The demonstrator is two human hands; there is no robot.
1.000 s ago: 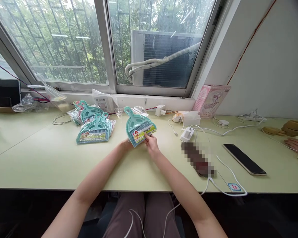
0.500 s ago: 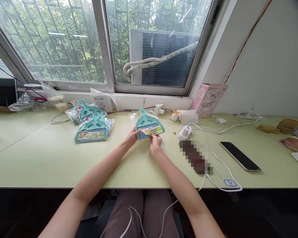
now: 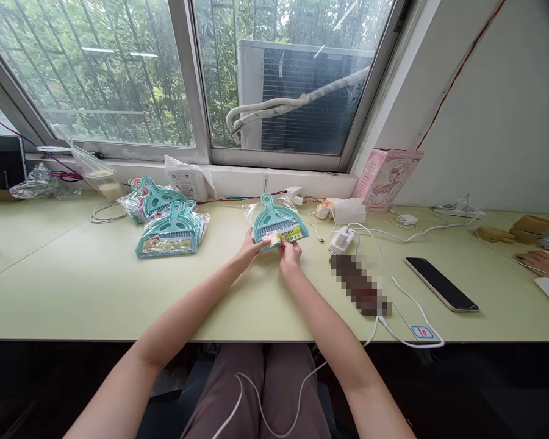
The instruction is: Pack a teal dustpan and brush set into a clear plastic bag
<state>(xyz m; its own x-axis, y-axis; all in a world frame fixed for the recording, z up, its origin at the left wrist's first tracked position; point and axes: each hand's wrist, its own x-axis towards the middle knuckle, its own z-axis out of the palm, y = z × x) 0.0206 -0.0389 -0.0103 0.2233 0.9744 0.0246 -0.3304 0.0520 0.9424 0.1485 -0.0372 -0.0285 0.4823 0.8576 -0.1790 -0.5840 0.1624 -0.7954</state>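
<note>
A teal dustpan and brush set (image 3: 275,214), wrapped in clear plastic with a printed label across its front, is held above the table by both hands. My left hand (image 3: 248,250) grips its lower left side, the thumb lying over the label. At the bottom edge, my right hand (image 3: 291,252) pinches the wrapper near the middle of the label. To the left lies another wrapped dustpan set (image 3: 167,233), and behind it a pile of similar sets (image 3: 158,198) in teal and pink.
White chargers (image 3: 342,239) and cables lie to the right, near a pixelated dark object (image 3: 359,285) and a phone (image 3: 440,284). A pink box (image 3: 387,180) stands by the wall. At the far right another person's hand (image 3: 542,263) rests on the table (image 3: 86,299).
The held dustpan set is tilted slightly more, and my left thumb has slid further over the label. The whole view has shifted a little.
</note>
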